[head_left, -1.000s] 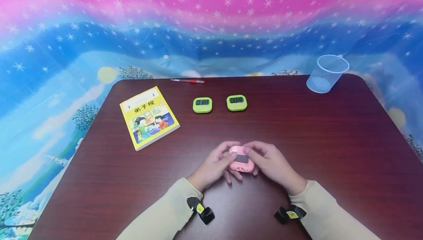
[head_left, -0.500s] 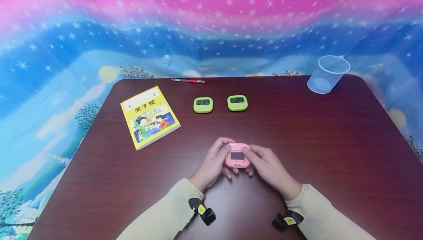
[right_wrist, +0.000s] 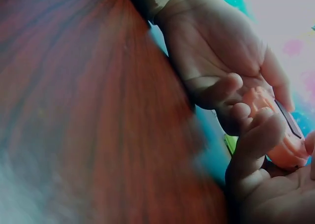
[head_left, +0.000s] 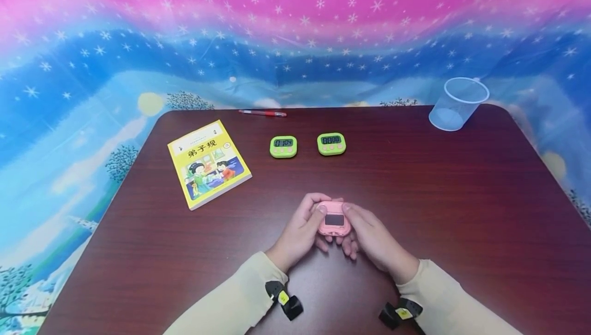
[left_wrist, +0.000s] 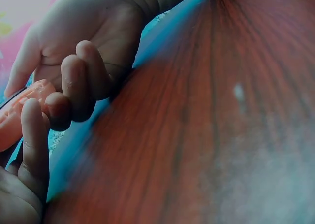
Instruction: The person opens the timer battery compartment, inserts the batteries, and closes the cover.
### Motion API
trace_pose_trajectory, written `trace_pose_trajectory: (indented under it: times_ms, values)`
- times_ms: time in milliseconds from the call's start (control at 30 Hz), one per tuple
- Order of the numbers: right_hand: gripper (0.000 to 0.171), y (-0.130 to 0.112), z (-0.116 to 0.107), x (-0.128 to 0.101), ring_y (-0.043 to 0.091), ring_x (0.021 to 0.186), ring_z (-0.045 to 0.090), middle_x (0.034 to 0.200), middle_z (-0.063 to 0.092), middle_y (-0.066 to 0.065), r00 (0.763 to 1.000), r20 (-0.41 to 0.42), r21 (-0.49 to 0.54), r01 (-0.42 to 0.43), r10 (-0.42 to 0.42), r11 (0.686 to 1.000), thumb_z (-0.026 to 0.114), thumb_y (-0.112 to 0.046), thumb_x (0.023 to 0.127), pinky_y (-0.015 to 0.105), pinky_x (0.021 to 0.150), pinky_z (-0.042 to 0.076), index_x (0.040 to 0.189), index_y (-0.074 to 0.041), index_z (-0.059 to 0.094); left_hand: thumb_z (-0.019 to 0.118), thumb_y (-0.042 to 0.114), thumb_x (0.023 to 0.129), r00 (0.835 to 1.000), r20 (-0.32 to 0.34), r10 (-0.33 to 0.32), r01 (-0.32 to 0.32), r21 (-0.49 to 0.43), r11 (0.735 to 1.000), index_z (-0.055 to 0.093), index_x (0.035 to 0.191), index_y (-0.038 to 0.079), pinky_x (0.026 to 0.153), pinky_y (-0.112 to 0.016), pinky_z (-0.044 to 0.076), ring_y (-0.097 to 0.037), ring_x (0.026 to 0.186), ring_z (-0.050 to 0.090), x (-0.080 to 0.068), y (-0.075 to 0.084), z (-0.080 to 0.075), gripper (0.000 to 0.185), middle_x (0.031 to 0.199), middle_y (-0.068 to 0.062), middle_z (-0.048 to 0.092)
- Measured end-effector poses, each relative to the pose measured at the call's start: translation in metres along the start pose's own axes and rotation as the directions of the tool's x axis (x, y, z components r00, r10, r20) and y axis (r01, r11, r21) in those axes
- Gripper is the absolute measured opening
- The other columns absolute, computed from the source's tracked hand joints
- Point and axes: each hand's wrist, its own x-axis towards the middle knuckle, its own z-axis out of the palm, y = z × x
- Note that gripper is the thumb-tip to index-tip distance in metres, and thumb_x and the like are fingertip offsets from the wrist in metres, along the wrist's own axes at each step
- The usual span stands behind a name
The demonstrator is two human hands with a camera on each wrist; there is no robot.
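In the head view my left hand (head_left: 297,230) and right hand (head_left: 376,240) hold a small pink device (head_left: 334,220) between them, above the front middle of the table. It has rounded corners and a dark, blank-looking screen. Both thumbs lie on its upper face, one at each side of the screen, while fingers curl beneath it. The left wrist view shows the pink device (left_wrist: 24,106) from its edge, partly covered by fingers. From the right wrist, the pink device (right_wrist: 278,130) appears with its dark screen side facing away to the right.
Two green digital timers (head_left: 283,147) lie beyond the hands, the right-hand timer (head_left: 331,143) reading zeros. A yellow book (head_left: 210,164) lies at left, a red pen (head_left: 262,113) along the back edge. At back right stands a white mesh cup (head_left: 454,109) on the brown table (head_left: 438,191).
The pink device has turned from a slanted position to nearly level, and both thumbs have shifted to its upper corners. The left green timer's display has gone from 0103 to 0104.
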Motion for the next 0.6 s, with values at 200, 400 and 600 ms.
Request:
trace_pose_trajectory:
  times_ms: [200,400,600]
  values:
    - [0.051,0.003,0.002,-0.001,0.011,0.053,0.05,0.075,0.057,0.01,0.994,0.107,0.154,-0.041,0.025,0.987,0.028,-0.041,0.111,0.021,0.043,0.044,0.13,0.005,0.038,0.036,0.018,0.11,1.0,-0.012,-0.006,0.006,0.005,1.0,0.046,0.125,0.005,0.045,-0.03,0.056,-0.018,0.056,0.059,0.0,-0.001,-0.001,0.022,0.144,-0.004,0.057]
    - [0.044,0.006,0.008,-0.002,0.011,0.055,0.049,0.082,0.059,0.011,0.982,0.184,0.27,-0.014,-0.038,0.963,0.022,-0.038,0.112,0.02,0.047,0.042,0.13,0.001,0.033,0.033,0.013,0.11,0.996,-0.043,0.08,-0.078,0.046,0.996,0.045,0.123,0.004,0.046,-0.022,0.049,-0.012,0.061,0.056,-0.002,-0.002,0.004,0.02,0.142,-0.005,0.058]
    - [0.035,0.007,0.02,-0.004,0.011,0.057,0.047,0.083,0.057,0.009,0.984,0.167,0.336,0.01,-0.07,0.942,0.022,-0.035,0.112,0.02,0.048,0.037,0.127,-0.005,0.033,0.034,0.001,0.104,0.967,-0.169,0.189,-0.185,0.037,0.982,0.048,0.114,-0.001,0.094,-0.024,0.05,-0.019,0.116,0.062,-0.002,-0.005,0.013,0.017,0.125,-0.013,0.067]
